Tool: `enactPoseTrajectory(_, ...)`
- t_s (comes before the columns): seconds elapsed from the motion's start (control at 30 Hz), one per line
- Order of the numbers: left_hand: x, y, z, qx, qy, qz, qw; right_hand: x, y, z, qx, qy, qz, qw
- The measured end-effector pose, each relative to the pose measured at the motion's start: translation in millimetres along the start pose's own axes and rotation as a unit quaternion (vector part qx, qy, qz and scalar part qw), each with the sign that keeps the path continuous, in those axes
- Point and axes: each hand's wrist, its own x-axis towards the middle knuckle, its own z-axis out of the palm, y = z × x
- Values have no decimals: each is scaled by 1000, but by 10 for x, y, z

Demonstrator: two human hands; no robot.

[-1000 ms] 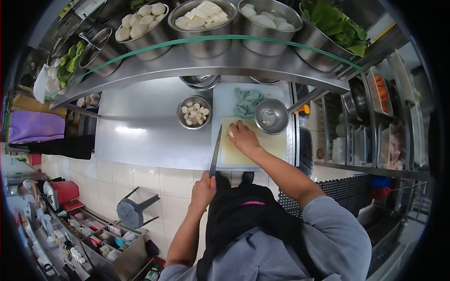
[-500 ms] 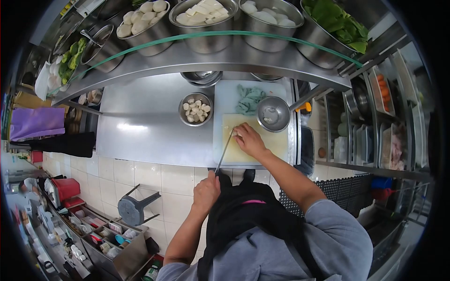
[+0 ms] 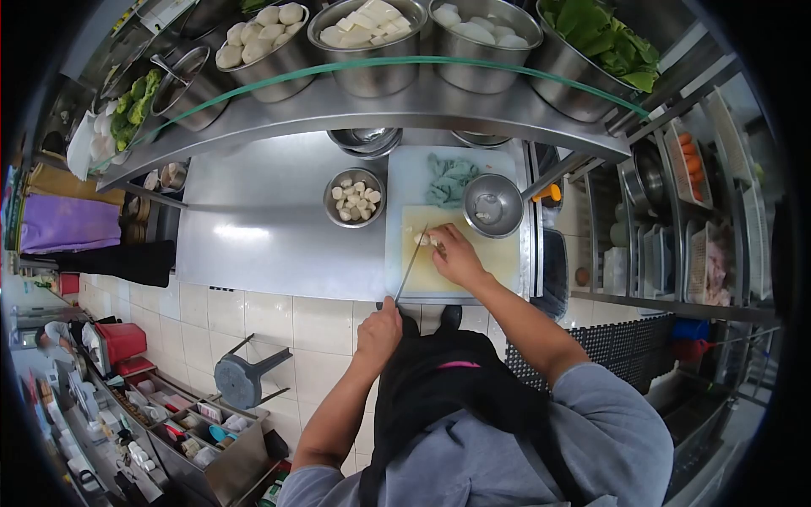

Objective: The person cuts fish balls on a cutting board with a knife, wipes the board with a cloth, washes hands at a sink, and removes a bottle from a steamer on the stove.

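Note:
My left hand (image 3: 378, 334) is closed round the handle of a knife (image 3: 411, 265), whose blade points away from me across the yellow cutting mat (image 3: 481, 275). Fingertips of my right hand (image 3: 457, 256) press a small pale food piece (image 3: 422, 240) against the mat, on the right side of the blade. Its exact kind is too small to tell. To the left of the white board (image 3: 394, 182) stands a steel bowl (image 3: 354, 224) of cut pale pieces. Another steel bowl (image 3: 505, 223) sits at the board's right, with a few whitish bits inside.
A crumpled green cloth (image 3: 450, 180) lies at the far end of the board. Overhead, a steel shelf (image 3: 363, 118) carries several pots of pale balls, white blocks and leafy greens. A grey stool (image 3: 239, 380) stands on the floor at left; racks line the right.
My right hand has shifted slightly right and down. The pale piece shows more clearly beside the blade, and the knife has moved slightly, still in my left hand.

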Motion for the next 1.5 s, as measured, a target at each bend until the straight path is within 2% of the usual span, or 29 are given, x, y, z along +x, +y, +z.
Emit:
enactPoseTrajectory(0.03,-5,4,-30,0,0,-1,1000,-30,31,17,1,-1,0,1000)
enactPoseTrajectory(0.1,-9,31,-124,18,-4,-1,1000,-63,92,43,13,7,64,998)
enactPoseTrajectory(0.2,-15,90,-290,-34,-10,-2,999,-89,125,48,16,30,64,997)
enactPoseTrajectory(0.3,-40,168,-451,-11,-48,-6,999,-96,95,30,11,40,82,996)
enactPoseTrajectory(0.53,-122,146,-414,-38,-56,22,997,-44,128,-46,-26,25,65,997)
enactPoseTrajectory(0.8,-186,423,-343,-71,-70,-10,995,-6,116,-82,-41,6,67,997)
enactPoseTrajectory(0.93,-113,385,16,-69,-57,-11,996,5,157,-69,-43,19,61,997)
enactPoseTrajectory(1.0,-53,352,95,-86,-69,-24,994,-12,137,-97,-7,-19,100,995)
enactPoseTrajectory(1.1,-10,176,16,-99,-67,23,993,-105,85,-145,-12,18,78,997)
enactPoseTrajectory(1.2,-24,151,-162,-89,-68,23,993,-303,-3,-254,-9,45,53,998)
enactPoseTrajectory(1.3,-88,164,-258,-72,-58,31,995,-439,97,-244,18,-5,94,995)
enactPoseTrajectory(1.4,-102,184,-379,-60,-64,38,995,-431,72,-243,16,34,57,998)
enactPoseTrajectory(1.5,-102,123,-434,-44,-72,40,996,-382,91,-211,-9,30,71,997)
